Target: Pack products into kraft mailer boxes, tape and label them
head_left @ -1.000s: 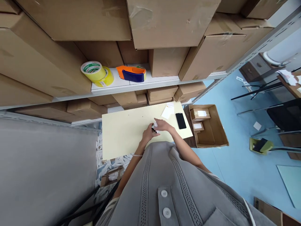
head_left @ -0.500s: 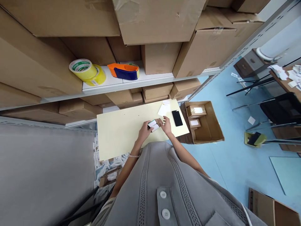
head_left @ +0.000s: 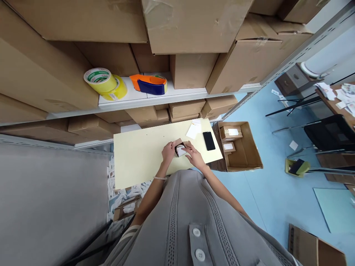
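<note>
Over the cream tabletop (head_left: 138,155), a small cardboard box (head_left: 179,142) sits between my hands with its top open and a flap raised at the far side. Inside it lies something white (head_left: 181,150) within a dark surround, too small to make out. My left hand (head_left: 168,152) grips the box's left side, fingers wrapped round it. At the right side, my right hand (head_left: 195,158) has its fingers on the box's edge and over the white contents. A black phone (head_left: 209,141) and white papers (head_left: 193,128) lie on the table just beyond my right hand.
Cardboard boxes fill the shelves (head_left: 177,96) ahead. Yellow tape rolls (head_left: 105,84) and an orange and blue tape dispenser (head_left: 149,85) stand on the shelf. A large open carton (head_left: 248,151) holding small boxes adjoins the table's right end. A grey wall (head_left: 52,199) is at left.
The small box has turned and its opening now faces up towards me with the flap at the far side. My right hand has moved down onto the box's edge and contents.
</note>
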The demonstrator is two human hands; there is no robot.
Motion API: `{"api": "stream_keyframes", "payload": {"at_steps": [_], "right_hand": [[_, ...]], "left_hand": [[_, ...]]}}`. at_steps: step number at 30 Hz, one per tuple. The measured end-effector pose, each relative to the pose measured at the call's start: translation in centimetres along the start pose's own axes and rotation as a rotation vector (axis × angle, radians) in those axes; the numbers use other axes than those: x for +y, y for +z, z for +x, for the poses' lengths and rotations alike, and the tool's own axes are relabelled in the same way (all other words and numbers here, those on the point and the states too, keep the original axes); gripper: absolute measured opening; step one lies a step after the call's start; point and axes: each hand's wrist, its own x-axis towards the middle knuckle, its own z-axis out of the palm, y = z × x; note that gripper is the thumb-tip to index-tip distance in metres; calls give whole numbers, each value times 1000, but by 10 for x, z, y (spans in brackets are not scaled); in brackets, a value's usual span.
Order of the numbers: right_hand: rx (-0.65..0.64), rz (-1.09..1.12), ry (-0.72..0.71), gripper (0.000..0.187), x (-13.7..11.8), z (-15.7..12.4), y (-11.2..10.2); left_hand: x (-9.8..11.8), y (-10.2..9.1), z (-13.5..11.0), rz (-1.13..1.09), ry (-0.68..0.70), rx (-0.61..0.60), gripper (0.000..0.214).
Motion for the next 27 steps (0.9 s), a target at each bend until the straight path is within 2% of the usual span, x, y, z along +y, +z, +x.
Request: {"api": "stream_keyframes", "payload": {"at_steps": [2, 5, 6, 8, 11, 14, 17, 22, 27], "right_hand": [[18, 7, 7, 45, 0, -1, 2], [51, 0, 56, 39, -4, -2, 5], [58, -4, 74, 36, -5, -2, 6], [67, 2, 102, 29, -9, -2, 8], [57, 41, 135, 32, -13, -2, 11], [32, 76, 207, 42, -19, 0, 12], [28, 81, 260, 45, -28, 2, 10], [3, -64, 249, 46, -41, 11, 5], [-69, -247, 335, 60, -47, 27, 4]], "left_hand": [[3, -1, 2, -47, 31, 93, 26], [7, -4, -3, -31, 201, 240, 28], [7, -5, -7, -5, 283, 236, 26], [5, -6, -15, 31, 444, 140, 26], [-5, -2, -31, -24, 572, 4, 35], [-16, 6, -44, -110, 563, -29, 47], [-23, 14, -49, -202, 478, -39, 52], [-30, 25, -39, -369, 378, 8, 71], [-33, 27, -26, -358, 330, -64, 81]]}}
